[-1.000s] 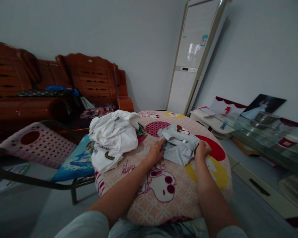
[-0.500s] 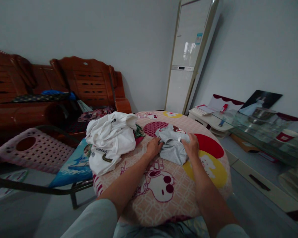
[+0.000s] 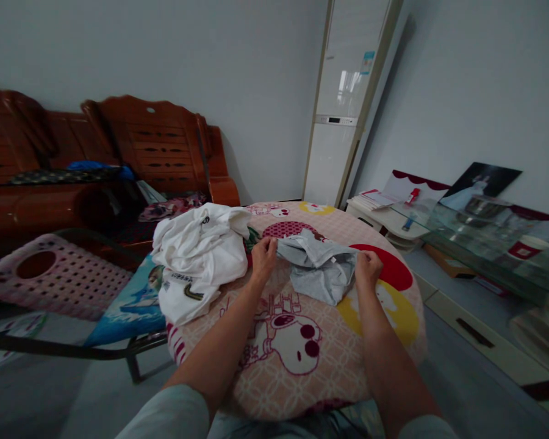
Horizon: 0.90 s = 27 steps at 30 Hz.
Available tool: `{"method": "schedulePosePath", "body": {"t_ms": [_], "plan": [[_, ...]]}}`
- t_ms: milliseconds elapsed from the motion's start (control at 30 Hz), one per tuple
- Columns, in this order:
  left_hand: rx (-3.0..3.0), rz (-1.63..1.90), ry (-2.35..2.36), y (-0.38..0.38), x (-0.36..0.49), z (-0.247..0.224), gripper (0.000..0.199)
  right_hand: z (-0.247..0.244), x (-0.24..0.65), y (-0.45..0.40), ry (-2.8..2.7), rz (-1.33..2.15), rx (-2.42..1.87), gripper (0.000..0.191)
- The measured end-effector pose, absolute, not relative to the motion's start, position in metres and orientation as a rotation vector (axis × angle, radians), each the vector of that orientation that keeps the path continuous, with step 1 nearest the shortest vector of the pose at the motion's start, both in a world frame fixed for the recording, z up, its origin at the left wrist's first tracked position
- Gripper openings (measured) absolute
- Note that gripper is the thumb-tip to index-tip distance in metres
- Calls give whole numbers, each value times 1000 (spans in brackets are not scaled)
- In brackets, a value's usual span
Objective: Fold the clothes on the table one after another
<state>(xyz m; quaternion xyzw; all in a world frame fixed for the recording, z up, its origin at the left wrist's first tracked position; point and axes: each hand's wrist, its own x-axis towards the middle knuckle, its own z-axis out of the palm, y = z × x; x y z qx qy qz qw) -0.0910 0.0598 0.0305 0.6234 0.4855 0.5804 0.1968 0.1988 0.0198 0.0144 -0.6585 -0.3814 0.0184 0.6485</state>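
A light grey garment [image 3: 322,271] is stretched between my two hands over the round table. My left hand [image 3: 264,256] pinches its left edge, and my right hand [image 3: 368,268] pinches the opposite edge. Its upper rim is pulled taut and a small white tag shows inside; the lower part rests on the patterned tablecloth [image 3: 265,390]. I cannot tell exactly what kind of garment it is. Left of my left hand lies a crumpled white garment [image 3: 205,250] with dark printing, heaped at the table's left edge.
On the left stands a chair with a pink woven back [image 3: 68,274] and a blue cushion [image 3: 128,308]. Behind it is a wooden sofa [image 3: 160,146]. A tall air conditioner [image 3: 333,116] fills the corner. To the right is a glass-topped stand [image 3: 476,244] with a cup.
Both hands have moved apart and up, pulling the grey garment's edge wide. Earlier it lay bunched flat, with the hands closer together. The white garment stays heaped.
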Motion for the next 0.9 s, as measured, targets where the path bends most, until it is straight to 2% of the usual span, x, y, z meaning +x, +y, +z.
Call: {"method": "schedulePosePath", "body": {"t_ms": [267, 533, 633, 667, 700, 800, 900], "plan": [[1616, 1663, 1228, 62, -97, 16, 34, 15, 187, 18, -915, 287, -1309, 35], [1467, 1780, 1342, 72, -112, 12, 33, 26, 195, 7, -1135, 286, -1484, 46], [1439, 1765, 1382, 79, -114, 7, 21, 26, 197, 5, -1360, 527, -1512, 53], [1454, 1751, 1391, 80, -114, 5, 12, 26, 195, 5, -1445, 592, -1501, 58], [1490, 1731, 1396, 81, -113, 2, 12, 25, 193, 4, -1523, 636, -1482, 65], [1722, 1633, 1388, 83, -112, -5, 51, 25, 183, 2, -1670, 673, -1419, 80], [2015, 1495, 1344, 82, -109, -10, 62, 24, 176, 0, -1721, 639, -1389, 83]]}}
